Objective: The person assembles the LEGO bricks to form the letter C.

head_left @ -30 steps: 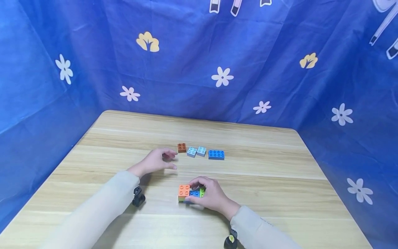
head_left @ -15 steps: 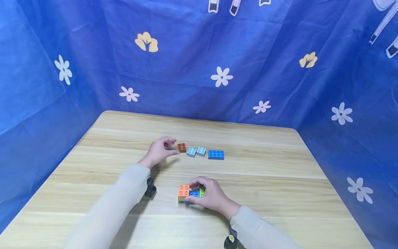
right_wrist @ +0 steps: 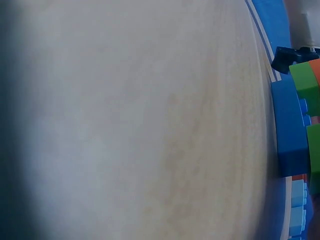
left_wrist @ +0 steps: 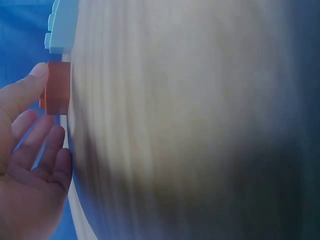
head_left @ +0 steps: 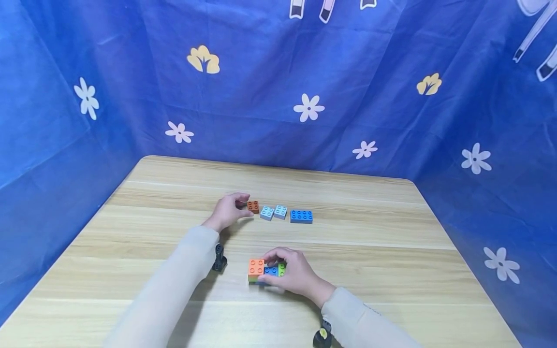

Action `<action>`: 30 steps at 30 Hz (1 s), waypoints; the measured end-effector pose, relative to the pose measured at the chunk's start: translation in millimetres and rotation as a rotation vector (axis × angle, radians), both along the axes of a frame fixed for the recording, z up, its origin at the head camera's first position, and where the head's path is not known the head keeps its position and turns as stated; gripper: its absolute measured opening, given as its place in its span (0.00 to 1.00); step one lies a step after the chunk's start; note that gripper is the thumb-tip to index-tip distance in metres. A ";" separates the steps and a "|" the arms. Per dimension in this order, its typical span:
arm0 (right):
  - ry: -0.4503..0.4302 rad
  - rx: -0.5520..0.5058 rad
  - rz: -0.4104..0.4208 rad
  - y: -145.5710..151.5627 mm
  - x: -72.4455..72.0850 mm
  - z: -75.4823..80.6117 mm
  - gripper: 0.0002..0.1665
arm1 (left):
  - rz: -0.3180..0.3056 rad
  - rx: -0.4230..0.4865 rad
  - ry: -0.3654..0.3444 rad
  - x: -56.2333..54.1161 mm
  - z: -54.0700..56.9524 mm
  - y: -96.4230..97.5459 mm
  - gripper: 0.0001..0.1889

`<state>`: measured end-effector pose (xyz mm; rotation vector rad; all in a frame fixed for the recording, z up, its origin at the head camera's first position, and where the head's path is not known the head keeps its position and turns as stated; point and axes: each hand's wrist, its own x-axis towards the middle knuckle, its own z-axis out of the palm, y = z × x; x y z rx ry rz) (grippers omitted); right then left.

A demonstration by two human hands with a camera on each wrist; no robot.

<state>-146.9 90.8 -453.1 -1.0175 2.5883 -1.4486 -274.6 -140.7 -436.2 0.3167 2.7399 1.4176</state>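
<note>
My right hand (head_left: 298, 273) grips a small stack of building bricks near the table's front, thumb on the near side and fingers on the far side. In it a blue brick (right_wrist: 291, 130) bears two green bricks, and an orange brick (head_left: 256, 267) tops the left green brick (right_wrist: 304, 85). Farther back, my left hand (head_left: 227, 211) is at the left of a reddish-brown brick (head_left: 253, 207). In the left wrist view its thumb (left_wrist: 35, 80) overlaps the brick's studded side; the other fingers are bent loosely beside it. Whether the thumb touches it, I cannot tell.
Two light blue bricks (head_left: 267, 212) sit just right of the brown one, with a longer blue brick (head_left: 301, 216) beyond them. Blue patterned cloth (head_left: 261, 135) hangs around the back and sides of the wooden table (head_left: 370, 241).
My left hand has moved forward and slightly right, coming up to the brown brick. The right hand and its stack have stayed in place.
</note>
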 end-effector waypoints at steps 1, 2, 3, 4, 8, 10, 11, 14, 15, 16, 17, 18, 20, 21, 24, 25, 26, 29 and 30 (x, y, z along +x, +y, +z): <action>0.001 0.000 0.000 0.1 0.0 0.0 0.24 | 0.000 -0.008 -0.001 -0.5 -0.2 0.8 0.30; 0.002 0.000 -0.001 0.3 -0.1 0.0 0.24 | -0.002 -0.018 0.001 -0.8 -0.4 1.5 0.30; 0.003 0.000 -0.001 0.4 -0.1 0.0 0.24 | -0.002 -0.026 0.003 -0.9 -0.4 2.3 0.30; 0.004 -0.001 -0.001 0.6 -0.2 -0.1 0.24 | 0.001 -0.035 0.004 -1.1 -0.5 3.2 0.29; 0.010 -0.006 -0.001 1.1 -0.6 -0.9 0.23 | 0.014 -0.083 0.026 -1.9 -1.4 6.9 0.27; 0.011 -0.009 0.003 1.1 -0.7 -1.3 0.23 | 0.024 -0.112 0.033 -2.7 -2.4 8.2 0.25; 0.012 -0.009 0.005 1.1 -0.7 -1.5 0.23 | 0.030 -0.125 0.034 -3.2 -3.1 8.6 0.25; 0.009 -0.010 0.008 1.0 -0.6 -1.6 0.23 | 0.040 -0.159 0.036 -4.5 -4.7 9.2 0.23; 0.008 -0.010 0.007 1.0 -0.5 -1.6 0.23 | 0.039 -0.170 0.040 -4.5 -4.9 9.2 0.22; 0.008 -0.011 0.006 0.9 -0.4 -1.6 0.23 | 0.039 -0.177 0.042 -4.5 -4.9 9.0 0.22; 0.006 -0.011 0.005 0.8 -0.1 -1.6 0.23 | 0.035 -0.180 0.042 -4.3 -4.8 8.7 0.21; 0.003 -0.012 0.004 0.8 0.0 -1.5 0.23 | 0.029 -0.184 0.044 -3.7 -4.3 8.3 0.21; 0.001 -0.012 0.002 0.7 0.2 -1.5 0.23 | 0.019 -0.185 0.040 -2.1 -2.6 6.9 0.21; -0.001 -0.012 0.002 0.8 0.3 -1.4 0.23 | 0.011 -0.187 0.038 -1.3 -1.9 5.7 0.21; -0.003 -0.011 0.003 1.0 0.2 -1.5 0.23 | -0.014 -0.174 0.028 1.4 0.6 1.4 0.21; -0.002 -0.011 0.005 1.1 0.1 -1.5 0.23 | -0.024 -0.172 0.030 2.9 1.9 -0.3 0.21; -0.002 -0.011 0.006 1.2 0.0 -1.7 0.23 | -0.037 -0.163 0.033 4.5 3.2 -2.0 0.21; -0.009 -0.011 0.009 1.2 -0.2 -2.0 0.23 | -0.066 -0.143 0.051 11.6 7.2 -6.5 0.20; -0.013 -0.012 0.010 1.2 -0.3 -2.1 0.23 | -0.076 -0.135 0.052 14.9 9.1 -7.8 0.20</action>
